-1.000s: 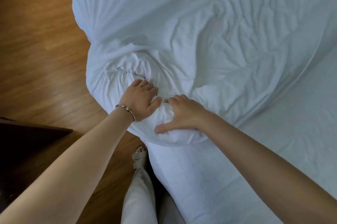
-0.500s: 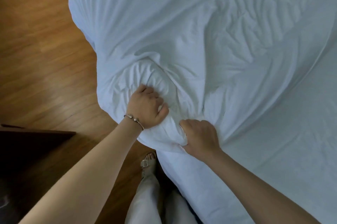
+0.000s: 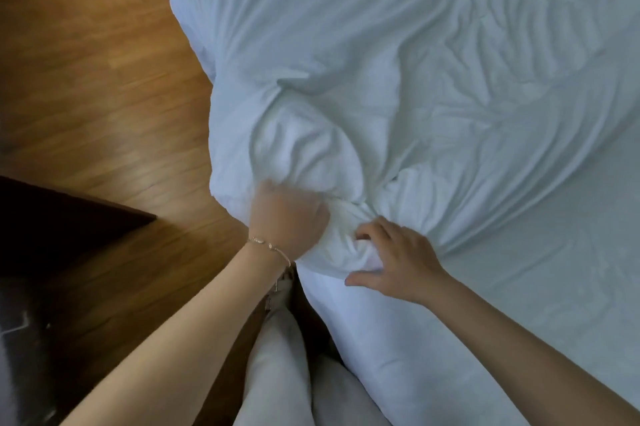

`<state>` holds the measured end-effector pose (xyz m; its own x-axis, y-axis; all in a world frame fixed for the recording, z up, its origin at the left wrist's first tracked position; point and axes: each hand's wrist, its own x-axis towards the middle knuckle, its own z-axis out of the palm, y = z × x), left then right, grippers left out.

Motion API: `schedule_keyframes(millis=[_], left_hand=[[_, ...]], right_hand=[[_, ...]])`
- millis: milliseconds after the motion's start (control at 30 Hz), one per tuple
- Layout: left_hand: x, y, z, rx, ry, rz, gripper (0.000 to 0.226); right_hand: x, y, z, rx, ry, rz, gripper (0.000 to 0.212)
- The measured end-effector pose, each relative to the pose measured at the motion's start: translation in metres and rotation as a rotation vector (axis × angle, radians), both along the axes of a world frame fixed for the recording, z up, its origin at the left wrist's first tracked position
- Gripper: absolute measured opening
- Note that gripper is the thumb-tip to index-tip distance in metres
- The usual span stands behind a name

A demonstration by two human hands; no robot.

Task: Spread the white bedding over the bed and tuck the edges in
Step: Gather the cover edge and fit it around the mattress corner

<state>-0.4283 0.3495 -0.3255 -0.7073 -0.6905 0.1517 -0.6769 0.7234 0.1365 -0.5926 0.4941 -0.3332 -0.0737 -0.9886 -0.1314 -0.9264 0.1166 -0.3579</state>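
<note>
thin bracelet [image 3: 269, 246], pale trousers [image 3: 273, 366]

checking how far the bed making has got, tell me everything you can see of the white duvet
The white duvet looks like soft, thick cotton, heavily creased. It lies bunched across the bed, not spread flat, and its near corner bulges over the edge above the wooden floor. The left hand grips that bunched corner, and the right hand presses beside it with fingers curled into the folds. No edge is tucked in yet.
</note>
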Motion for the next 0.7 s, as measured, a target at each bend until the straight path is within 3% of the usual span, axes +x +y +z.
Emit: schedule_keyframes(millis=[67,167,267,367,433,533,600,700], left_hand=[[-0.016,-0.021,0.011,-0.029,0.07,-0.03,0.033],[-0.049,-0.053,0.022,-0.089,0.058,-0.215,0.036],[-0.084,-0.072,0.024,0.058,-0.449,-0.371,0.05],[-0.104,-0.083,0.017,0.012,-0.818,-0.4,0.063],[-0.107,-0.094,0.015,0.012,-0.823,-0.309,0.058],[-0.097,-0.11,0.005,0.063,-0.648,-0.119,0.034],[-0.088,-0.117,-0.004,0.142,-0.513,0.036,0.037],[-0.089,-0.122,-0.022,0.2,-0.461,0.174,0.034]], right_hand=[[-0.012,-0.018,0.018,0.119,-0.181,-0.111,0.076],[-0.038,-0.044,0.028,0.088,0.005,-0.073,0.094],[-0.054,-0.066,0.031,0.371,0.129,0.101,0.099],[-0.053,-0.078,0.03,0.484,0.232,0.229,0.106],[-0.052,-0.078,0.03,0.541,0.246,0.23,0.106],[-0.053,-0.073,0.029,0.528,0.208,0.192,0.105],[-0.053,-0.069,0.026,0.516,0.17,0.166,0.104],[-0.052,-0.075,0.023,0.545,0.122,0.122,0.098]])
